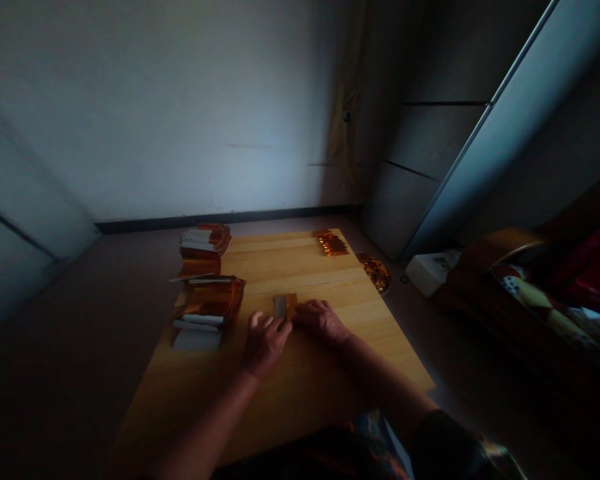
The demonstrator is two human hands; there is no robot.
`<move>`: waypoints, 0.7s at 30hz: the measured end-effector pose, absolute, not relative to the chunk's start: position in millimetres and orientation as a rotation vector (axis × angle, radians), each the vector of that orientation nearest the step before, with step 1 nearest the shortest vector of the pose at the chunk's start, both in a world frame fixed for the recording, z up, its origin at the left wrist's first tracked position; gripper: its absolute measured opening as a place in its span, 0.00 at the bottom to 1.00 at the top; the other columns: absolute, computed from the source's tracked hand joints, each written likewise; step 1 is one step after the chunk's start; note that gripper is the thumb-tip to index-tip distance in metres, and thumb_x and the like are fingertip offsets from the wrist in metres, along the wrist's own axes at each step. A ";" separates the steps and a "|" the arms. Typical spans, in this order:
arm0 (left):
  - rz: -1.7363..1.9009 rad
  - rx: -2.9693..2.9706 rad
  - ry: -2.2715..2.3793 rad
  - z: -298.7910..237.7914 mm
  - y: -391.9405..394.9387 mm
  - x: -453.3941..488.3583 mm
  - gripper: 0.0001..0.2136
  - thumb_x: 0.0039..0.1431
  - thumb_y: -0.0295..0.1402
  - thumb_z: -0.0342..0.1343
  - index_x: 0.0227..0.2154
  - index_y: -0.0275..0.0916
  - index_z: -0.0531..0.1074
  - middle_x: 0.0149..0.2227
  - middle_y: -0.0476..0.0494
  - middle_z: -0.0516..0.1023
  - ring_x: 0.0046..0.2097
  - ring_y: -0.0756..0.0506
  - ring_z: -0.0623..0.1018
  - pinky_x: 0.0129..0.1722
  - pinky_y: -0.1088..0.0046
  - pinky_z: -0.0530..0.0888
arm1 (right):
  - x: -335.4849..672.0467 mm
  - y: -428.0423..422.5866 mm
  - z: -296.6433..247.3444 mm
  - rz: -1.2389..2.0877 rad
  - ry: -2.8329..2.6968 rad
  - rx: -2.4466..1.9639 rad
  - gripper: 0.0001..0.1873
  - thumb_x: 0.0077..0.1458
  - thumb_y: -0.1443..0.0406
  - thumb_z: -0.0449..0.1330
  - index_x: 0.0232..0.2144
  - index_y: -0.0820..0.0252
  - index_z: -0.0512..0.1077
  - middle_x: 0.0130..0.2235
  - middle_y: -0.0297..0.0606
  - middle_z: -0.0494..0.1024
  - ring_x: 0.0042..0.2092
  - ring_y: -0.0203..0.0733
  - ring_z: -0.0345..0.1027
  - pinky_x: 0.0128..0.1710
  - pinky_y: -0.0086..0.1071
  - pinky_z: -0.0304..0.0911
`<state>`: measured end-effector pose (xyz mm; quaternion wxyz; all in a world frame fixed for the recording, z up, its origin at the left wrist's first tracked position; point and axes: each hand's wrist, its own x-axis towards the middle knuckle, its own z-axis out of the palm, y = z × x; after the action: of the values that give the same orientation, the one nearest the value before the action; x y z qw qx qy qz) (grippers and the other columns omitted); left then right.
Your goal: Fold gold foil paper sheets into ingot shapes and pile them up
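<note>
Inspection proceeds left to right across the table (290,267). At its left edge sit two stacks of orange-and-silver foil packets. The far stack (205,241) appears to overhang the edge, though its support cannot be confirmed. The near stack (210,303) is loose and uneven, with a pale sheet (197,339) just below it. Either stack could slide or fan out if knocked by a forearm or sleeve, and packets could drop off the edge.

The left hand (266,343) and right hand (320,321) lie palm-down, close together, with fingers partly curled. Between them, at their fingertips, is a small silver-and-amber foil piece (285,307). Whether either hand actually pinches it cannot be determined. If it is only lightly held, the thin foil could slip, crease or tear under uneven pressure.

Toward the far right corner lies a small pile of amber foil pieces (331,243), near enough to the edge to be pushed off. A second amber foil pile (375,272) appears to be on the floor beyond the table's right edge, where it could be stepped on. Dim lighting may conceal defects or misalignment in the foil.
</note>
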<state>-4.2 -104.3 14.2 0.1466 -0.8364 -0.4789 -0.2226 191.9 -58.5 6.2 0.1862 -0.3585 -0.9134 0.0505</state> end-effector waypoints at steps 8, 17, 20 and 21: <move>-0.682 -2.420 -1.394 15.0 -105.7 -6.6 0.09 0.60 0.26 0.49 0.31 0.44 0.73 0.30 0.49 0.78 0.33 0.47 0.74 0.50 0.56 0.60 | 190.1 -54.2 3.0 -0.002 -2.641 -0.871 0.13 0.62 0.59 0.52 0.46 0.47 0.73 0.52 0.37 0.72 0.48 0.43 0.62 0.44 0.36 0.54; -0.694 -2.526 -1.416 13.0 -107.3 -17.6 0.11 0.57 0.25 0.49 0.38 0.45 0.73 0.36 0.47 0.79 0.38 0.45 0.74 0.50 0.54 0.61 | 188.0 -54.9 8.3 -0.038 -2.628 -0.744 0.11 0.62 0.60 0.52 0.41 0.54 0.73 0.45 0.37 0.76 0.43 0.38 0.67 0.40 0.33 0.55; -0.645 -2.581 -1.410 16.7 -110.4 -22.4 0.11 0.57 0.26 0.49 0.37 0.47 0.74 0.42 0.48 0.78 0.40 0.45 0.74 0.51 0.51 0.60 | 189.2 -54.8 9.0 -0.040 -2.645 -0.729 0.11 0.61 0.59 0.53 0.41 0.54 0.73 0.45 0.37 0.76 0.44 0.38 0.67 0.40 0.33 0.54; -0.628 -2.594 -1.414 18.3 -111.3 -23.7 0.11 0.57 0.26 0.49 0.37 0.47 0.74 0.42 0.48 0.78 0.41 0.45 0.74 0.52 0.51 0.60 | 189.7 -54.6 8.8 -0.043 -2.651 -0.728 0.11 0.61 0.59 0.53 0.41 0.54 0.73 0.45 0.37 0.76 0.44 0.38 0.66 0.40 0.33 0.54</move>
<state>-23.7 -111.3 18.3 0.0603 -0.8573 -0.4673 -0.2075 189.7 -54.6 8.8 0.1948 -0.2598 -0.9457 -0.0153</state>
